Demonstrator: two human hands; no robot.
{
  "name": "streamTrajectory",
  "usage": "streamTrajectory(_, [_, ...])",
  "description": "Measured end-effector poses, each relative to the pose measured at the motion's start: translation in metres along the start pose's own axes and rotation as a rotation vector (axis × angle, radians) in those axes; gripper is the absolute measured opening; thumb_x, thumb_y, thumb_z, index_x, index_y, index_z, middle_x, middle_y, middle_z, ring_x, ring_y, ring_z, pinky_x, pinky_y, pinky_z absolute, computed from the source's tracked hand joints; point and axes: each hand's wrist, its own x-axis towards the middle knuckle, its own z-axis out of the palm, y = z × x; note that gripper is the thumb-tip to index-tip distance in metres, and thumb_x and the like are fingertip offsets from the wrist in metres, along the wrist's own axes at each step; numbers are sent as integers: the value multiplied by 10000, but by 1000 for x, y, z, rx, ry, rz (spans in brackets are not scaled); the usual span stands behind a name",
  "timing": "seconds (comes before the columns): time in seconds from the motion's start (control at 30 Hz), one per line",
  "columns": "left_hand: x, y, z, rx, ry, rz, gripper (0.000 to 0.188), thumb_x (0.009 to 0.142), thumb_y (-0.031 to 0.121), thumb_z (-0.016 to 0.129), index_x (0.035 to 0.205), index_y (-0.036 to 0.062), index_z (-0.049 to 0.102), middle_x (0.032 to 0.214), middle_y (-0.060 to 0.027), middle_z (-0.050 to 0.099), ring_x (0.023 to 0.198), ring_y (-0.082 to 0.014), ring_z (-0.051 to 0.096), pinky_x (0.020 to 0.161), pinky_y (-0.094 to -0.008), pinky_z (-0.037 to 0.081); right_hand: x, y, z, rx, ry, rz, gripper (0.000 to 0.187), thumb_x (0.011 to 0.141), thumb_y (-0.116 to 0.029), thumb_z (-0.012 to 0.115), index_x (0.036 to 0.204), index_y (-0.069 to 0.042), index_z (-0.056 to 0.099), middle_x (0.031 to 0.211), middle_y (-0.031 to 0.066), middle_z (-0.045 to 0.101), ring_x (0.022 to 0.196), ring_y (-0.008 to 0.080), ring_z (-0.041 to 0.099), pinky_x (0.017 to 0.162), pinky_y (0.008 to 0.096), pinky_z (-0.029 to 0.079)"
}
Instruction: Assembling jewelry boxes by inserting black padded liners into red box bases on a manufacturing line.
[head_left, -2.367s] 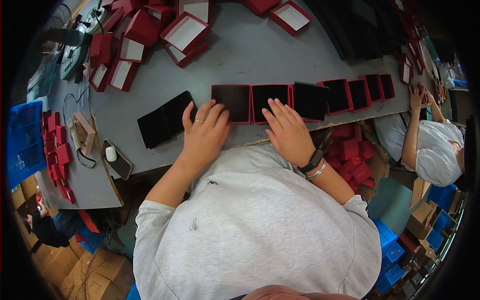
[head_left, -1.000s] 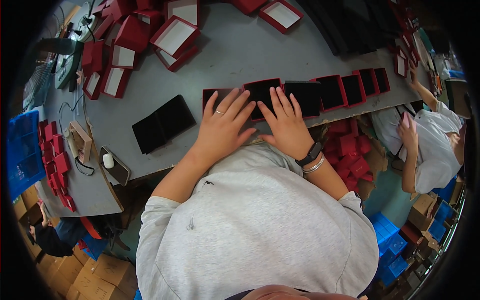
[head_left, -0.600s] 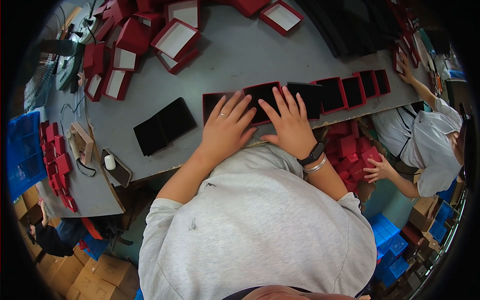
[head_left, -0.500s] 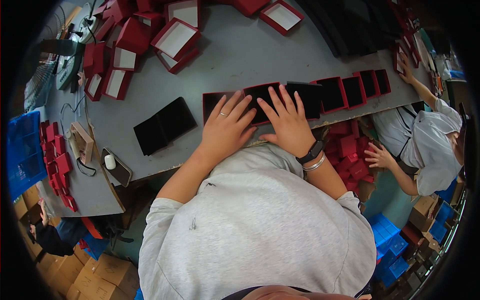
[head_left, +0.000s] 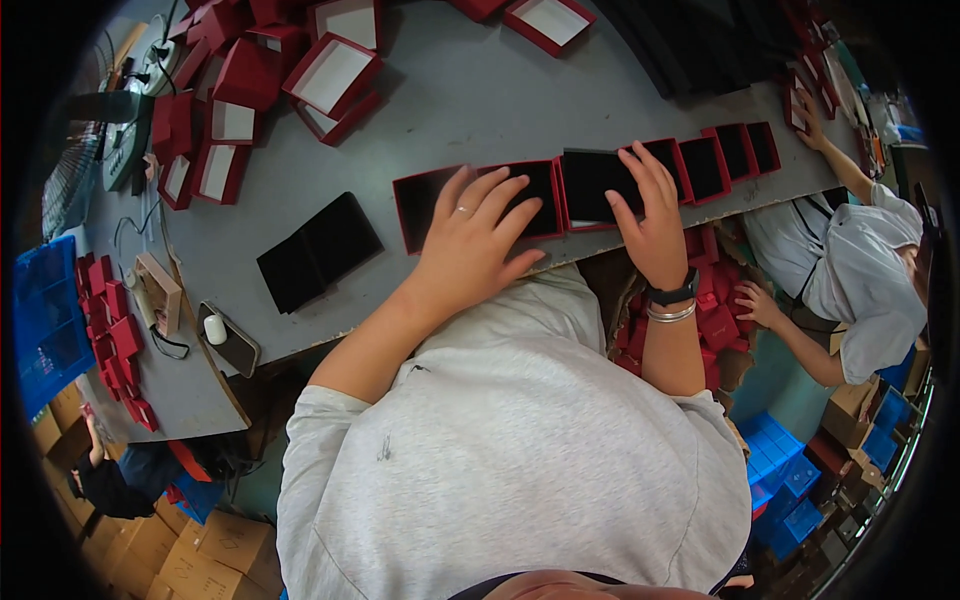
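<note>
A row of shallow red boxes lined in black runs along the near part of the table. My left hand [head_left: 472,238] lies over the box [head_left: 538,188] left of the middle, its fingers stretched and apart. Nothing shows in its grasp. A black pad [head_left: 588,182] sits over the neighbouring box, with a pale strip showing at its near edge. At the right side of that pad is my right hand [head_left: 652,225], its thumb apart from the outstretched fingers; the fingertips seem to touch it. Another red box [head_left: 415,205] sits at the row's left end, partly behind my left hand.
Black pads [head_left: 318,252] lie left of the row. White-lined red boxes [head_left: 333,75] are heaped at the far left, and black strips [head_left: 690,45] are stacked at the far right. A phone [head_left: 232,345] lies near the table edge. A co-worker [head_left: 860,270] is on the right.
My right hand has moved right, off the middle box and onto the side of the black pad. That pad now lies squarer over its box. My left hand has shifted slightly right.
</note>
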Motion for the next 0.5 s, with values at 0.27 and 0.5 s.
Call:
streamTrajectory(0.27, [55,8,42,-51,-95,-54,1077,664,464,879,1515,54,362,1435,-147,522,1394,-310,447,1199,-584,205,15,5,5,434,70,327,295,949,-57,647,1242,-24,657,1162,101,685,1042,227,651,926,327,508])
streamTrajectory(0.5, [52,7,41,-96,-81,-97,1159,620,423,909,1536,41,311,1364,-145,552,1310,-303,509,1188,-590,199,4,8,9,660,93,568,304,958,-60,662,1261,-30,656,1101,79,713,1001,125,656,876,264,524])
